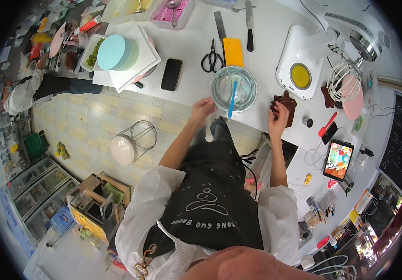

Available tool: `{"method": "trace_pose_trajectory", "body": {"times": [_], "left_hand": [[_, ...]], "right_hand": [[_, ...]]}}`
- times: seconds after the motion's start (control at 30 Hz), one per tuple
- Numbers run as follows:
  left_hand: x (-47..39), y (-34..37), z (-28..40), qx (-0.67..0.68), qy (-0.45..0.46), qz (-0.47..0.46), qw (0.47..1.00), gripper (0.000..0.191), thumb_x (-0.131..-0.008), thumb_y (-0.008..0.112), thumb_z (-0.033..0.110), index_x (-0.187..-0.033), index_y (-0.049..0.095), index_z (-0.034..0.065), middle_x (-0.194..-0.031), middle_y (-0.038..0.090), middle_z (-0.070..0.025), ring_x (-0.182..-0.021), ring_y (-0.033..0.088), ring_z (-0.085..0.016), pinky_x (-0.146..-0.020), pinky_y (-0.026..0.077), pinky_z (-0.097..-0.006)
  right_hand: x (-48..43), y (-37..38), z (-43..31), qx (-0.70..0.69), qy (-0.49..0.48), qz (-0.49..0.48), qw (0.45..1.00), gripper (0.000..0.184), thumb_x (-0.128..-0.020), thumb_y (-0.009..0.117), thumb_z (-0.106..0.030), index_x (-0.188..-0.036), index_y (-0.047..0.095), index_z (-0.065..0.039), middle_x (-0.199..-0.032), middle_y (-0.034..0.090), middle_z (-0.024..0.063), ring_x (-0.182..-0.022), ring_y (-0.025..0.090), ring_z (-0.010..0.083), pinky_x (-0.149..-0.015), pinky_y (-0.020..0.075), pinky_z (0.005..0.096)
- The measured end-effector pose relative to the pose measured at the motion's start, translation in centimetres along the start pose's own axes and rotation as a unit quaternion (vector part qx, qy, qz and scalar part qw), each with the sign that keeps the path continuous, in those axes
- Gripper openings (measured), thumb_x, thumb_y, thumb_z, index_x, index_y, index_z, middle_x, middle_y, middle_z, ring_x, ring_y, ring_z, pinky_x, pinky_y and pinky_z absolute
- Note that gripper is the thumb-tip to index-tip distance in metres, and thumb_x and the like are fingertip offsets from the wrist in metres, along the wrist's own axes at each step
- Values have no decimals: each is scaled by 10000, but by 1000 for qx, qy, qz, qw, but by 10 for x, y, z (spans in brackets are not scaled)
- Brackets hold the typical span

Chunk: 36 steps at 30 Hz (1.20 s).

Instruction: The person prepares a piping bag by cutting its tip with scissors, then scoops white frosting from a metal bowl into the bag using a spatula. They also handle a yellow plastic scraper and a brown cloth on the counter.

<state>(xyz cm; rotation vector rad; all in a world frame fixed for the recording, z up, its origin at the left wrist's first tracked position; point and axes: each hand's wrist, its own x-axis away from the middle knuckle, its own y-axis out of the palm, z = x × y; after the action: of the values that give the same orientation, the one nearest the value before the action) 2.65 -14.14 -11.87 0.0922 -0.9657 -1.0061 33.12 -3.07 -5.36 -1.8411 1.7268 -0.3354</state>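
Observation:
In front of me, at the near edge of the white worktable (190,45), stands a metal mixing bowl (217,91) smeared with pale blue cream. A blue-handled spatula (233,96) leans in it, its handle over the near rim. My left hand (204,109) is beside the bowl's left rim, fingers apart; whether it touches the rim is unclear. On the right, my right hand (279,114) rests at a crumpled brown cloth (289,101), fingers bent over it; I cannot tell whether they grip it. Beyond the bowl lie a yellow scraper (233,51) and black-handled scissors (212,60).
A black phone (171,74) lies left of the bowl, near a pale blue round (113,52) on a white board. The stand mixer (302,59) is at the right, with a tablet (338,159) nearer. A stool (123,149) stands on the floor; another person's sleeve (22,94) shows far left.

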Motion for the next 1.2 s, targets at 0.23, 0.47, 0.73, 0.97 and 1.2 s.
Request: {"method": "trace_pose_trajectory", "body": {"times": [0.23, 0.47, 0.73, 0.97, 1.2], "left_hand": [[21, 0, 21, -45, -9, 17, 999, 321, -951, 623, 159, -1225, 603, -8, -1180, 645, -107, -1082, 625, -228, -956, 527, -389], [-3, 16, 19, -55, 43, -30, 997, 198, -925, 656, 173, -1009, 638, -5, -1094, 648, -103, -1017, 631, -213, -888, 554, -400], [3, -10, 22, -32, 74, 15, 997, 51, -889, 640, 74, -853, 611, 54, -966, 638, -35, -893, 639, -171, -805, 577, -388], [83, -121, 44, 53, 117, 76, 989, 21, -887, 637, 56, -890, 622, 70, -925, 638, -33, -856, 648, -179, -749, 571, -367], [174, -203, 45, 131, 210, 177, 953, 45, -893, 620, 34, -923, 628, 67, -861, 643, -12, -827, 651, -153, -771, 574, -380]], "right_hand": [[0, 30, -1, -75, 104, -69, 989, 368, -853, 675, -58, -1208, 582, -45, -1191, 575, 111, -979, 624, 209, -790, 536, 326], [-12, 54, 19, -103, 236, -118, 959, 381, -902, 683, -232, -1215, 595, -33, -1157, 654, 105, -1007, 628, 196, -868, 511, 333], [-34, 53, 21, -87, 227, -98, 965, 338, -915, 665, -199, -1212, 603, -50, -1133, 663, 87, -1007, 632, 197, -874, 516, 337], [-62, 81, 15, -48, 168, -137, 975, 316, -917, 656, -174, -1203, 607, -50, -1156, 649, 94, -995, 635, 189, -815, 535, 320], [-77, 143, -5, -83, 112, -212, 967, 300, -920, 647, -133, -1207, 612, -54, -1142, 650, 60, -972, 627, 160, -821, 520, 292]]}}
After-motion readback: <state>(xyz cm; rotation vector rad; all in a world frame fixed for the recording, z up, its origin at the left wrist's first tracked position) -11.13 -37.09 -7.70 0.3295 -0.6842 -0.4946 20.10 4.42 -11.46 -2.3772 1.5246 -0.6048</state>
